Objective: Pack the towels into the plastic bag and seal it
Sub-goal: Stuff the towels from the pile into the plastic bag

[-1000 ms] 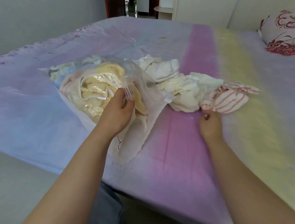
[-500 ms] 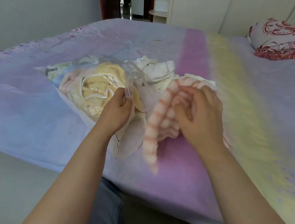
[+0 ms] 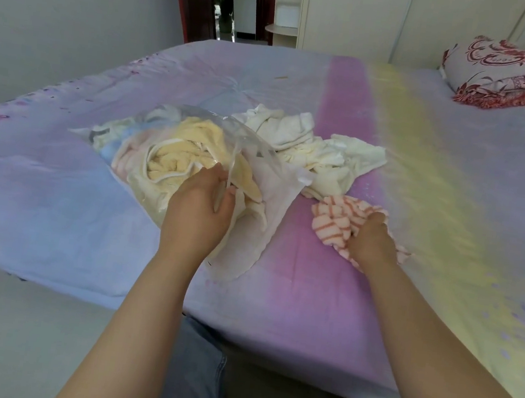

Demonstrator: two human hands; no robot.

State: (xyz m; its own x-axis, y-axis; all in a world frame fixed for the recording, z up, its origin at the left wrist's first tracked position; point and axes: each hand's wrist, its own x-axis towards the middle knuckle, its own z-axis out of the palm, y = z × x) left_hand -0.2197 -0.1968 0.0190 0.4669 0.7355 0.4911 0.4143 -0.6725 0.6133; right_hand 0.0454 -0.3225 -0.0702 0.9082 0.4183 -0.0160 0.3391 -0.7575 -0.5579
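Observation:
A clear plastic bag lies on the bed at centre left, stuffed with yellow, pink and pale blue towels. My left hand pinches the upper edge of the bag's mouth and holds it up. A white towel hangs half out of the mouth toward me. My right hand grips a bunched pink-and-white striped towel, pressed on the bed just right of the bag's mouth. Cream and white towels lie loose in a pile behind the mouth.
The bed has a sheet with lilac, pink and yellow stripes, and its near edge runs in front of my legs. A red-patterned pillow sits at the far right. A grey wall is at the left, a doorway behind.
My right hand picked the striped towel off the pile, lifted it toward the bag, and now holds it bunched low on the bed near me. My left hand stayed on the bag's mouth.

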